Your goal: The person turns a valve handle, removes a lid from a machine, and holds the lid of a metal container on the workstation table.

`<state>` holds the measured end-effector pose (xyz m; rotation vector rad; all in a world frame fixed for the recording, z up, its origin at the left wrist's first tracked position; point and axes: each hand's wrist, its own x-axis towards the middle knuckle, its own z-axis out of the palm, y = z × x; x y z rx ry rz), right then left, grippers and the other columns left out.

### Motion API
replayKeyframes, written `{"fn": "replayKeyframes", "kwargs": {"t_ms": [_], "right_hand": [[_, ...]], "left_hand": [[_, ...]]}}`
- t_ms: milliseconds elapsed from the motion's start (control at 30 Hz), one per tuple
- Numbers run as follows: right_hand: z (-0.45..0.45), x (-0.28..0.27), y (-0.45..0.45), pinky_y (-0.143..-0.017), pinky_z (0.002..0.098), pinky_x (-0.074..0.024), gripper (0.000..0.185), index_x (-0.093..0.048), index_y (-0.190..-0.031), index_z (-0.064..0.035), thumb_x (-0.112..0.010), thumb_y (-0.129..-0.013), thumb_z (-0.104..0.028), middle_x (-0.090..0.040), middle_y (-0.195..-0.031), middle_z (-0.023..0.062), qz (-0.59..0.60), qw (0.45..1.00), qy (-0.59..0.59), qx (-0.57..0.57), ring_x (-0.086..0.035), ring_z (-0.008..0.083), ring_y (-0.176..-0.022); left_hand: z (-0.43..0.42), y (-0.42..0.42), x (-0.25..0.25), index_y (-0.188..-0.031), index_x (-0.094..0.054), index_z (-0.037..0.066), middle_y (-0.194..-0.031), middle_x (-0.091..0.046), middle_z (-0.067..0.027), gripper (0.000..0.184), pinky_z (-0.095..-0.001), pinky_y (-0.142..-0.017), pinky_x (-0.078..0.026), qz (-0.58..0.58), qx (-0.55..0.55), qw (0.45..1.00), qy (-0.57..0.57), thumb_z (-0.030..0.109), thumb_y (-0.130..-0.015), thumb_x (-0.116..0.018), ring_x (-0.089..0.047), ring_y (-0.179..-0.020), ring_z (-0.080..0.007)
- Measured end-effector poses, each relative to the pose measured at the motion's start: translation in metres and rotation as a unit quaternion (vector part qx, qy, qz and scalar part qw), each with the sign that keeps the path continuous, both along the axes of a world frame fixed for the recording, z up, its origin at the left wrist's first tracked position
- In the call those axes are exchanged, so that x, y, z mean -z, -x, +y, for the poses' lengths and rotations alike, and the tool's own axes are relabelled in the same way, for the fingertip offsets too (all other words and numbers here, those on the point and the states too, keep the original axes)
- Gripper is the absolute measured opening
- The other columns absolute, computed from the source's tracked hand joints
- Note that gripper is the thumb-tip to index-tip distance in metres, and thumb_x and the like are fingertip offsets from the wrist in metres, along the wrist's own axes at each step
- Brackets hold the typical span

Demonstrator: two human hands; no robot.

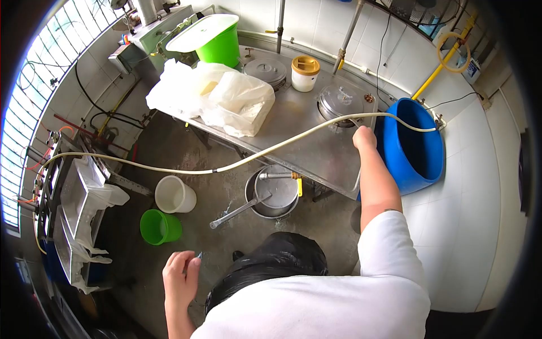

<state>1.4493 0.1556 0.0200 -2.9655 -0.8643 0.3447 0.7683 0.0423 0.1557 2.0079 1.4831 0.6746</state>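
My right hand (365, 137) is closed over the right end of the steel table (316, 150), just below a pale hose (271, 150). A thin piece shows at its fingers, but I cannot make out what it is. Beyond it lies a round metal lid (340, 101) set in the tabletop. Low on the left, my left hand (182, 275) is held in the air with curled fingers. A small bluish bit (199, 255) shows at its fingertips, too small to name. Nearest to that hand stands a green bucket (161, 227).
A blue barrel (411, 144) stands right of the table. White plastic bags (212, 96), a green tub (218, 45) and a yellow-lidded bucket (305, 74) rest on it. On the floor are a white bucket (175, 194) and a metal pot (275, 210) with a long-handled tool (240, 210).
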Motion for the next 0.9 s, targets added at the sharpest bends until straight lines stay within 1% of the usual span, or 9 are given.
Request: {"fn": "replayKeyframes", "kwargs": {"t_ms": [100,167,300,433,567,633,733,800,900], "right_hand": [[-0.007,0.012,-0.005,-0.11,0.0469,-0.0556,0.038,-0.065,-0.138,-0.0018,-0.052,-0.103,-0.008,-0.065,-0.147,0.0231,-0.031,0.999,-0.029,-0.006,-0.064,0.0386,-0.136],[-0.007,0.015,-0.005,-0.11,0.0471,-0.0559,0.036,-0.063,-0.137,-0.0017,-0.051,-0.104,-0.009,-0.066,-0.144,0.0223,-0.035,0.999,-0.041,-0.007,-0.064,0.0384,-0.135],[-0.004,0.019,-0.004,-0.112,0.0462,-0.0549,0.042,-0.055,-0.144,-0.0003,-0.052,-0.103,-0.007,-0.06,-0.151,0.0224,-0.023,0.999,-0.023,-0.007,-0.062,0.0387,-0.138],[-0.001,0.022,-0.003,-0.114,0.0452,-0.0535,0.051,-0.047,-0.15,0.0009,-0.056,-0.1,-0.005,-0.053,-0.157,0.0227,-0.018,1.0,-0.011,-0.002,-0.06,0.0391,-0.14],[-0.001,0.019,0.006,-0.115,0.0455,-0.0532,0.054,-0.045,-0.151,0.0001,-0.058,-0.099,-0.005,-0.049,-0.16,0.0228,-0.019,1.0,0.007,-0.005,-0.059,0.039,-0.142],[-0.004,0.019,0.01,-0.115,0.0455,-0.0531,0.056,-0.045,-0.152,-0.001,-0.058,-0.098,-0.004,-0.048,-0.161,0.0225,-0.024,1.0,-0.009,-0.002,-0.056,0.0386,-0.144],[-0.003,0.018,0.008,-0.117,0.0457,-0.0517,0.059,-0.043,-0.155,-0.0024,-0.058,-0.098,-0.004,-0.046,-0.163,0.0221,-0.023,1.0,-0.007,-0.009,-0.054,0.0385,-0.147],[-0.002,0.017,0.008,-0.119,0.0462,-0.0501,0.062,-0.041,-0.158,-0.0043,-0.057,-0.098,-0.005,-0.042,-0.166,0.0209,-0.017,1.0,0.011,-0.008,-0.052,0.0386,-0.148],[-0.001,0.03,0.003,-0.118,0.0463,-0.0501,0.064,-0.039,-0.159,-0.0056,-0.057,-0.098,-0.005,-0.039,-0.169,0.0195,-0.039,0.999,0.003,-0.014,-0.052,0.0386,-0.149]], "left_hand": [[0.012,-0.024,-0.009,-0.108,-0.075,-0.003,-0.096,-0.073,-0.0155,0.018,-0.0365,-0.073,-0.058,0.008,0.029,1.0,0.008,0.01,-0.095,-0.079,-0.072,-0.08,-0.0268],[0.017,-0.035,-0.009,-0.109,-0.075,-0.002,-0.097,-0.074,-0.0151,0.02,-0.0374,-0.074,-0.059,0.002,0.088,0.996,-0.013,0.012,-0.095,-0.08,-0.073,-0.081,-0.0283],[0.015,-0.049,-0.02,-0.111,-0.076,-0.002,-0.099,-0.074,-0.016,0.024,-0.0385,-0.071,-0.06,0.015,0.111,0.994,0.002,0.016,-0.096,-0.081,-0.074,-0.083,-0.029],[0.007,-0.035,-0.01,-0.111,-0.076,-0.002,-0.099,-0.074,-0.0162,0.024,-0.0376,-0.068,-0.06,0.014,0.1,0.995,-0.009,0.017,-0.097,-0.08,-0.075,-0.084,-0.029],[-0.009,-0.012,0.005,-0.11,-0.076,-0.002,-0.099,-0.074,-0.0158,0.023,-0.0369,-0.067,-0.06,0.01,0.066,0.998,-0.007,0.017,-0.097,-0.08,-0.075,-0.084,-0.0289],[-0.016,-0.001,0.012,-0.109,-0.075,-0.002,-0.098,-0.074,-0.0157,0.022,-0.0369,-0.066,-0.061,0.02,0.058,0.998,-0.012,0.016,-0.097,-0.08,-0.075,-0.083,-0.0288],[-0.027,0.002,0.008,-0.109,-0.075,-0.002,-0.098,-0.074,-0.0159,0.021,-0.0377,-0.068,-0.061,0.01,0.028,0.999,0.025,0.015,-0.097,-0.079,-0.075,-0.083,-0.0289],[-0.03,0.002,0.007,-0.108,-0.075,-0.002,-0.097,-0.074,-0.016,0.021,-0.0379,-0.068,-0.061,0.005,0.025,0.999,0.024,0.015,-0.097,-0.079,-0.075,-0.083,-0.0294],[-0.031,0.002,0.003,-0.108,-0.075,-0.002,-0.097,-0.073,-0.0162,0.02,-0.0383,-0.068,-0.061,0.002,0.029,0.999,0.018,0.015,-0.097,-0.079,-0.074,-0.082,-0.0305]]}}
